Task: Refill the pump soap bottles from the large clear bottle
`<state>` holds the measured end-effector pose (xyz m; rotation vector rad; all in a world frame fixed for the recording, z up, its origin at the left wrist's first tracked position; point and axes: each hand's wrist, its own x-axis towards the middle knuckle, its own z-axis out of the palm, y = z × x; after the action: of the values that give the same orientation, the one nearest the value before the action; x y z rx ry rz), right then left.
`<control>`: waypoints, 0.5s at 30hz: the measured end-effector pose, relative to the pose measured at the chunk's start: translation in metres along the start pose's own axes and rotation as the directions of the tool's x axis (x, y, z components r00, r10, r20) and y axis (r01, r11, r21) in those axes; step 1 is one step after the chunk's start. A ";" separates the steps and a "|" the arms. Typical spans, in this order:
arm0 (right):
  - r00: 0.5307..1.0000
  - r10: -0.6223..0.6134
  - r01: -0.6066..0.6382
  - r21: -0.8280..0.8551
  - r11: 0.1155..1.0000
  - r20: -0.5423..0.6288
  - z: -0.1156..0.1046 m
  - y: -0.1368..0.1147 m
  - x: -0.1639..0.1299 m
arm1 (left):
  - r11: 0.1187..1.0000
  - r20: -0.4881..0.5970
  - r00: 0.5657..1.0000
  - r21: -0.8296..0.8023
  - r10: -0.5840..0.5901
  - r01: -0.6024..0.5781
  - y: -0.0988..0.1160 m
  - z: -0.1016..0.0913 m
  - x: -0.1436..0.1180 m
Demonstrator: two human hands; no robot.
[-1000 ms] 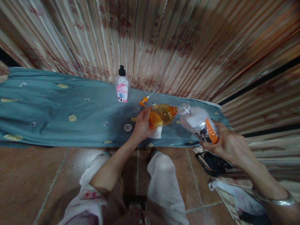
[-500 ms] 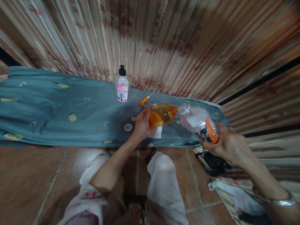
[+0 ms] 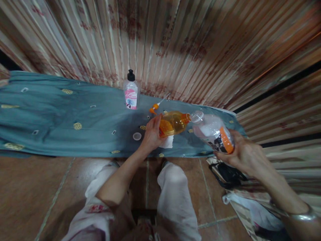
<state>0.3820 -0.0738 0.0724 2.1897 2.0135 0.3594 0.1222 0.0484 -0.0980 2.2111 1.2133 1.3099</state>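
My left hand [image 3: 152, 134] is closed around the lower part of an amber bottle [image 3: 175, 123], which lies tilted with its neck pointing right. In my right hand [image 3: 242, 150] is a clear plastic bottle [image 3: 212, 132] with an orange and black label, its mouth leaning left. The two bottle mouths meet or nearly meet; whether liquid passes cannot be made out. Behind the amber bottle lies an orange pump top [image 3: 155, 107] with a pale tube. A small white cap [image 3: 137, 136] rests left of my left hand. White tissue [image 3: 167, 142] shows under the amber bottle.
A clear bottle with a black top and pink label [image 3: 131, 92] stands toward the back of the teal cloth [image 3: 55, 117]. Pleated curtain [image 3: 150, 43] hangs behind. On the tiled floor at right are a black item [image 3: 227, 174] and bags [image 3: 260, 211].
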 end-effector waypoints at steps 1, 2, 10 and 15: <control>1.000 0.000 0.000 -0.001 1.000 0.001 0.000 0.000 0.000 | 1.000 -0.001 1.000 -0.001 -0.003 0.003 0.000 0.000 0.000; 1.000 -0.003 0.003 -0.002 1.000 -0.002 0.000 0.000 0.000 | 1.000 -0.002 1.000 -0.003 -0.007 0.007 0.000 0.000 0.000; 0.999 -0.015 0.016 0.010 1.000 -0.035 0.004 0.002 0.000 | 1.000 0.005 1.000 -0.016 -0.015 0.015 0.000 0.000 -0.001; 1.000 -0.027 0.027 0.017 0.999 -0.016 0.001 0.000 0.000 | 1.000 0.000 1.000 -0.007 -0.011 0.011 0.000 -0.001 0.000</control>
<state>0.3824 -0.0738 0.0715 2.1745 2.0597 0.3588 0.1217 0.0480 -0.0976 2.1961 1.2169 1.3078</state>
